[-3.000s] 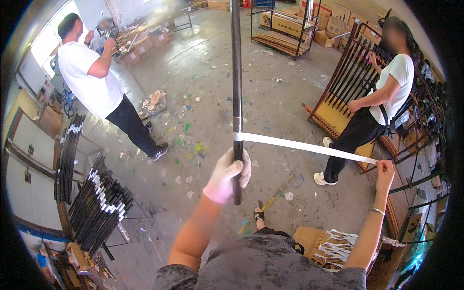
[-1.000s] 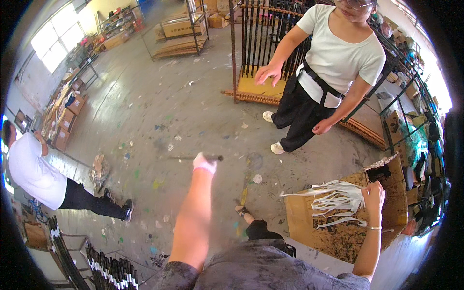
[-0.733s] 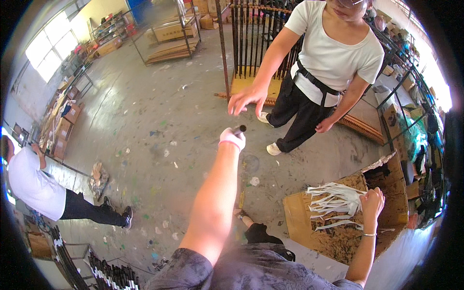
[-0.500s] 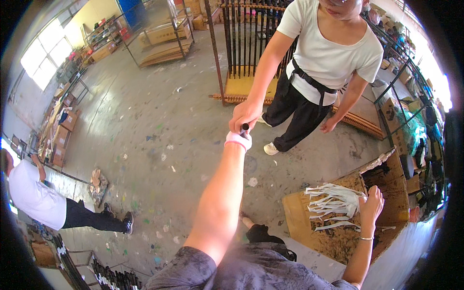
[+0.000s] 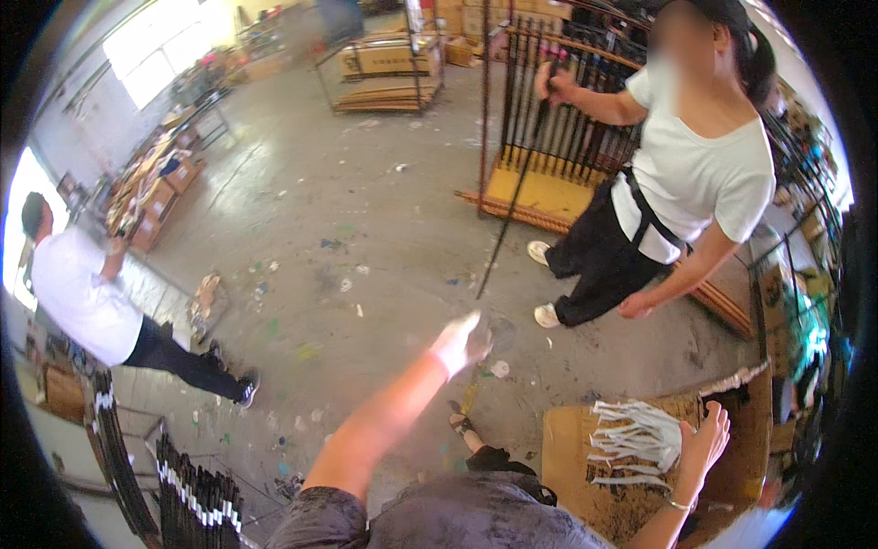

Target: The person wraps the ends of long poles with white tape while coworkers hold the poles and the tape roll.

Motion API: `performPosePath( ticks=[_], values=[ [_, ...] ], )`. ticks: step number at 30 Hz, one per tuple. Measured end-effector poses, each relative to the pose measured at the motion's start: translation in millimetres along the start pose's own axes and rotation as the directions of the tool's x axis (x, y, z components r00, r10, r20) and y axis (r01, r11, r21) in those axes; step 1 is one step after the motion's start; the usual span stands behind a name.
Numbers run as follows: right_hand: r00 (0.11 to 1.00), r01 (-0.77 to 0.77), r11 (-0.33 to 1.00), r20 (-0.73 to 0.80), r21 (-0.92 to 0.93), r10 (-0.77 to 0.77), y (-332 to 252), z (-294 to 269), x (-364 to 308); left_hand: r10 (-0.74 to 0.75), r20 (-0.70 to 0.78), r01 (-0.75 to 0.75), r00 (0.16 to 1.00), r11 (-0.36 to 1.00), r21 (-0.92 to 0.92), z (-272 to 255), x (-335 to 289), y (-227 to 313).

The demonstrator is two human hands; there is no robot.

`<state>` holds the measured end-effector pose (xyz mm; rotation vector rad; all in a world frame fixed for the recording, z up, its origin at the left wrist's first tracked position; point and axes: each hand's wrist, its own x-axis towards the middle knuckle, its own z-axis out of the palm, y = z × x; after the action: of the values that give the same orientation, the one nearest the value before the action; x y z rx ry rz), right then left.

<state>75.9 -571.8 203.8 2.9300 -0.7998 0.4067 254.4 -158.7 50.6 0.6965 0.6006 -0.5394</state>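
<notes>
Rack of poles (image 5: pixel 540 194) stands well beyond the cardboard box (image 5: pixel 567 457); co-worker in white top (image 5: pixel 704 174) is beyond it too, nearer. Black pole (image 5: pixel 514 194) is beyond the box, gripped in the co-worker's raised hand (image 5: pixel 555 87) (slants down-left). White strips (image 5: pixel 631 439) lie on the box. Gloved left hand (image 5: pixel 464 342) hangs left of the box, half open, nothing seen in it; right hand (image 5: pixel 704 441), fingers parted, is over the box by the strips, can't tell if gripping any

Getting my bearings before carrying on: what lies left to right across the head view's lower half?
Black rods with white bands, gloved left hand, co-worker's nearer white shoe, white strips, right hand.
</notes>
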Motion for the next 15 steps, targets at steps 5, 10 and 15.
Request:
performPosePath(
  ticks=[5,10,15],
  values=[
    [0.964,0.224,0.956,0.104,0.187,-0.246,-74,33,8,0.247,-0.149,-0.135,0.958,0.839,0.527,-269,-68,-91],
    [0.781,0.384,0.871,0.394,0.307,-0.484,-123,136,-9,0.396,-0.505,-0.279,0.767,0.915,0.292,-407,-192,-207],
    [0.492,0.554,0.702,0.504,0.447,-0.71,-177,253,-60,0.527,-0.683,-0.641,0.505,0.759,0.111,-422,-244,-268]
  ],
)
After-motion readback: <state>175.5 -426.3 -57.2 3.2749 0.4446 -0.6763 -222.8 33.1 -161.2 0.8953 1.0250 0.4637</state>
